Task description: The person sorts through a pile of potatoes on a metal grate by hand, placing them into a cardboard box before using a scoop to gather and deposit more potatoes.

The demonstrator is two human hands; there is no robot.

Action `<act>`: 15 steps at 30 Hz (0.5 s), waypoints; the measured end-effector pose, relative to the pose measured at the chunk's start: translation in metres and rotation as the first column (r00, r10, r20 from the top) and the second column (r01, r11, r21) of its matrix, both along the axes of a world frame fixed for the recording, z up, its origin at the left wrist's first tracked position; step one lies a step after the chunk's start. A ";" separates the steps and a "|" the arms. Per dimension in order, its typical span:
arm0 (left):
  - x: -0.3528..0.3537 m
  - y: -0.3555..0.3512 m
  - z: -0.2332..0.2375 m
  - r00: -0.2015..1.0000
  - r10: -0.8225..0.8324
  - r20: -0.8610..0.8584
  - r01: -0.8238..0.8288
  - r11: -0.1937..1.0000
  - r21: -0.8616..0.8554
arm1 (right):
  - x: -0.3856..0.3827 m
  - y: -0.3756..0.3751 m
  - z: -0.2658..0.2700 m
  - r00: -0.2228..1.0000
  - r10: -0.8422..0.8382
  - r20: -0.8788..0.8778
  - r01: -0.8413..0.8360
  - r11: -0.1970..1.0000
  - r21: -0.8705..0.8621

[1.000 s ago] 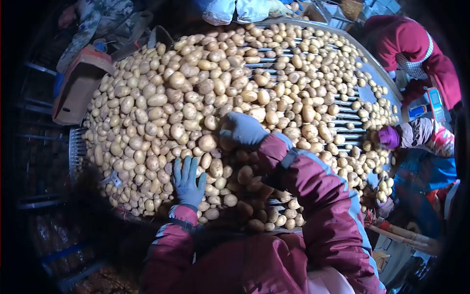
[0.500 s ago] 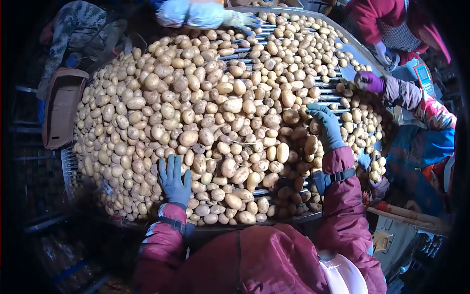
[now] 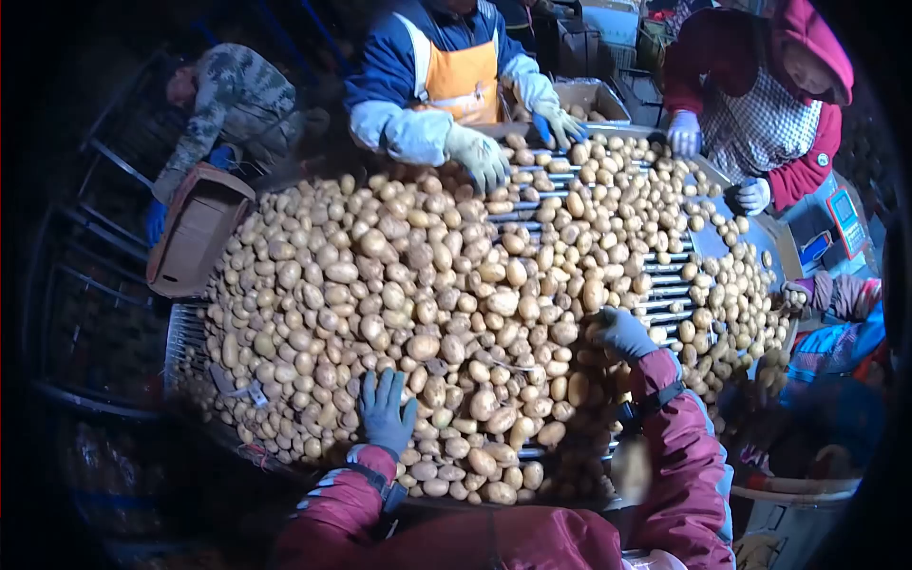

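Observation:
A broad heap of potatoes (image 3: 408, 285) covers a metal roller table (image 3: 670, 290). My left hand (image 3: 386, 410), in a grey-blue glove, lies on the near part of the heap with its fingers spread and nothing held. To the right, my right hand (image 3: 622, 332), gloved alike, is at the potatoes beside the bare rollers. Its fingers are bent and dark at the tips, and whether a potato is in them cannot be made out. A small pale tag (image 3: 255, 393) lies among the potatoes at the left.
Across the table a person in an orange apron (image 3: 463, 81) reaches into the potatoes. Another in a red hood (image 3: 807, 62) stands at the back right. A person in camouflage (image 3: 242, 95) is by a cardboard box (image 3: 195, 233) at the left. A sleeved arm (image 3: 841, 293) reaches in from the right.
The view has tilted up, showing more of the people opposite. My right hand has drawn its fingers in from a looser reach. My left hand remains spread on the potatoes.

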State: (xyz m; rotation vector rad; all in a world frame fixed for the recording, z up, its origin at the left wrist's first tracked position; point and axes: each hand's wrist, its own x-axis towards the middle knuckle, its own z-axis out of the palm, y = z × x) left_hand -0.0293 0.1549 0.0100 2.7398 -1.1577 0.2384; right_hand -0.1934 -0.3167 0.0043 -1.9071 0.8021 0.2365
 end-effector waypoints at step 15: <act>-0.002 0.007 -0.003 1.000 0.005 0.014 -0.005 1.000 -0.004 | -0.036 0.107 -0.003 0.774 -0.565 0.285 0.240 0.679 0.694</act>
